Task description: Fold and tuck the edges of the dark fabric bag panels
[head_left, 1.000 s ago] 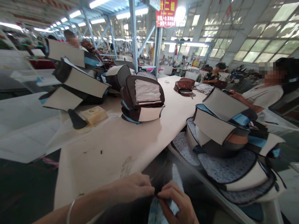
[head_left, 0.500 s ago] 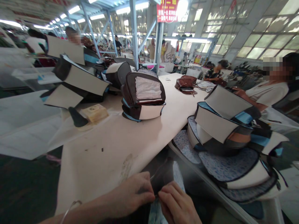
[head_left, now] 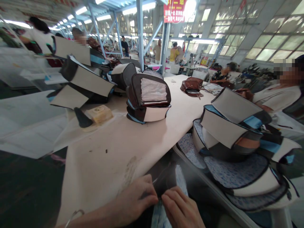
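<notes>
Left hand (head_left: 135,199) is curled shut, w/ its thumb and fingers pinching the top edge of a dark bag piece (head_left: 166,180). Right hand (head_left: 180,207) is right next to it, its fingers bent and gripping the same edge, so both hands are holding on. That bag piece hangs down in front of the person, low by the edge of the long white work table (head_left: 102,164), and it has a blue print cloth side (head_left: 159,217). A thin shiny line (head_left: 161,178) goes up from the pinch, but it's too thin to tell what it is. A thin bangle (head_left: 74,215) sits on the left wrist.

To the right, lots of bag parts (head_left: 231,126) w/ cream panels, sky-blue strips & blue print linings are piled on a low shelf (head_left: 201,180). On the table, a dark bag w/ a cream panel (head_left: 148,101) sits upright, & a brown leather handbag (head_left: 192,85) lies farther off. More bags (head_left: 87,79) are piled on the left, near a tan block (head_left: 99,114). A co-worker in a white top (head_left: 276,98) sits at the right side of the table, & another co-worker (head_left: 220,77) sits farther along.
</notes>
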{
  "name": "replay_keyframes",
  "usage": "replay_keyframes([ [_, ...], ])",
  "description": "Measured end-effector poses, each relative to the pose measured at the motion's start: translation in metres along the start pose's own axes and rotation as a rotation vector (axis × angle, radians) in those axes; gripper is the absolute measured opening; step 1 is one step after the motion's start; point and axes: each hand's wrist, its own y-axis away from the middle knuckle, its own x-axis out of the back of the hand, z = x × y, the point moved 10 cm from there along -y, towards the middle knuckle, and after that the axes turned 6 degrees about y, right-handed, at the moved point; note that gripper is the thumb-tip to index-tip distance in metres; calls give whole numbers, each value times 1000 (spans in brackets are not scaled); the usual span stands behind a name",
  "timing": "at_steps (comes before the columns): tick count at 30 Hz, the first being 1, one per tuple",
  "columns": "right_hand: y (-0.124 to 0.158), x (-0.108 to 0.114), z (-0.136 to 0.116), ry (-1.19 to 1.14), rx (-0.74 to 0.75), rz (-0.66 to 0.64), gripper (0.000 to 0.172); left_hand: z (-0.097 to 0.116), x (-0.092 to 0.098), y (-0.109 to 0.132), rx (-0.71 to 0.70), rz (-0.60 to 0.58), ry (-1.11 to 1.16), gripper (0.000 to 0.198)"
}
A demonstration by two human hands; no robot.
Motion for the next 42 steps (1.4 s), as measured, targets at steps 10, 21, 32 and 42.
replay_keyframes([
  [10, -11, -13, -3, 98, 73, -241, 40, 1, -8, -4, -48, 25, -84, 20],
  [21, -7, -3, -15, 266, 104, 109, 34, 0, -4, -1, -60, 66, -63, 19],
  [32, 4, -6, 13, -106, -97, 78, 22, 4, -5, 2, -80, 11, -35, 15],
  [42, 15, -55, 60, -772, -745, -396, 17, 8, -10, 6, -54, 30, -156, 14],
])
